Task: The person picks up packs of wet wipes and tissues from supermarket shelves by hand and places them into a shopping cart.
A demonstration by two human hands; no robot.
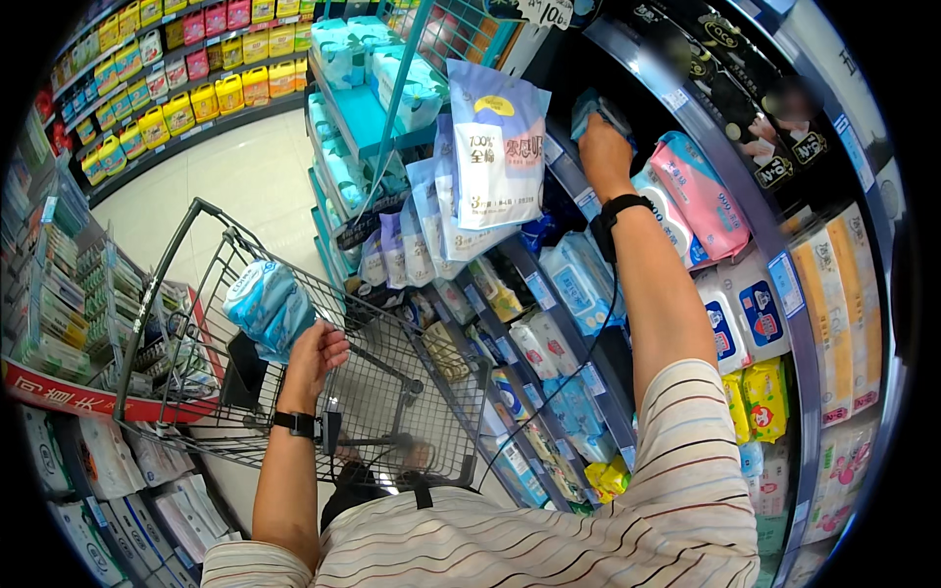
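Note:
My right hand [604,151] reaches into a dark shelf gap on the right, its fingers on a small blue packet [592,112]; how firmly it grips cannot be made out. Over the shopping cart, my left hand [317,351] is beside a blue plastic-wrapped multipack [270,305], its fingers partly curled at the pack's lower right; the palm side touching the pack is hidden. The wire shopping cart [441,397] stands in front of me. White and lilac pouches [500,154] hang left of my right hand.
Pink and white wipes packs [702,195] sit right of my right forearm. Lower shelves hold blue wipes packs [581,287]. A teal display rack [367,125] with wrapped packs stands ahead. Yellow jugs [179,112] line the far shelves. A thin black cable [566,378] runs beside my right arm.

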